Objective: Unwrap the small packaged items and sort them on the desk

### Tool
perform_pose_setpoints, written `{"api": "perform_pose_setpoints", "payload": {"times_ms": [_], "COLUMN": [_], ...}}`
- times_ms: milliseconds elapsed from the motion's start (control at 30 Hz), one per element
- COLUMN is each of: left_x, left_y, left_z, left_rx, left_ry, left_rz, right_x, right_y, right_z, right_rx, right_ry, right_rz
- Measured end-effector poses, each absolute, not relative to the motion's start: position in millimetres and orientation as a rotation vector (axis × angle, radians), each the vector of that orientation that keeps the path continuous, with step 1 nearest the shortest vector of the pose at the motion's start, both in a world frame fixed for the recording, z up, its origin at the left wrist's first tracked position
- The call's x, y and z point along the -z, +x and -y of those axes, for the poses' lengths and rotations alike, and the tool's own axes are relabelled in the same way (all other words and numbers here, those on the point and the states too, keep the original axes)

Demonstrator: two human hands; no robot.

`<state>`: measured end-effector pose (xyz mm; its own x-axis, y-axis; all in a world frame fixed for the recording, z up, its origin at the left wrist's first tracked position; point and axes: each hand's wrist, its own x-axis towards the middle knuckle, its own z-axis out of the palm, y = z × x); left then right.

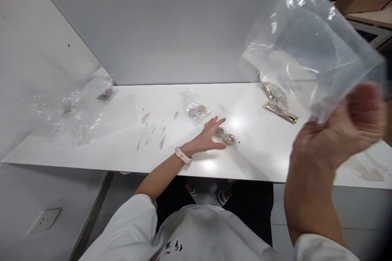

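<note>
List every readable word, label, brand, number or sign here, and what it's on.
No text can be read with certainty.
White shirt: small dark characters, apparently Chinese, beside a red mark; too small to read.
Clear bag in the right hand: no print visible.
Small packets by the left hand: too small to tell.
Gold strip: no lettering can be made out.

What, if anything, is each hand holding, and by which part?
Right hand: a clear plastic bag, gripped by its lower edge in the view. Left hand: open by the small packet, gripping nothing.
</note>
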<state>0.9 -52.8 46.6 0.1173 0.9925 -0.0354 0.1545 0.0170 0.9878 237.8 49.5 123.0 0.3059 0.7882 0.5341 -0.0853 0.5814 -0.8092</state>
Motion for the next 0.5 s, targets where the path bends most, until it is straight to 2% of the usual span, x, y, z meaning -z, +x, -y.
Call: {"api": "perform_pose_setpoints", "payload": {"times_ms": [133,300,400,500], "left_x": [-73,-84,-83,-81], "left_y": [3,18,11,-18], "left_z": [82,99,103,114], "left_rx": [-1.201,-1.537,-1.732,-1.955], "left_ry": [1.026,0.754,0.694,0.778], "left_rz": [-0.756,-0.775,-0.897,-1.087], "right_x": [-82,-38,-28,-18], "right_y": [179,147,149,158], "right_z": [-2,41,35,9], "right_rx": [-1.129,-1.455,-1.322,-0.812], "right_ry": [-0.723,-0.674,-0.508,-0.43], "right_rz": [0.929,1.499,1.9,2.291]}}
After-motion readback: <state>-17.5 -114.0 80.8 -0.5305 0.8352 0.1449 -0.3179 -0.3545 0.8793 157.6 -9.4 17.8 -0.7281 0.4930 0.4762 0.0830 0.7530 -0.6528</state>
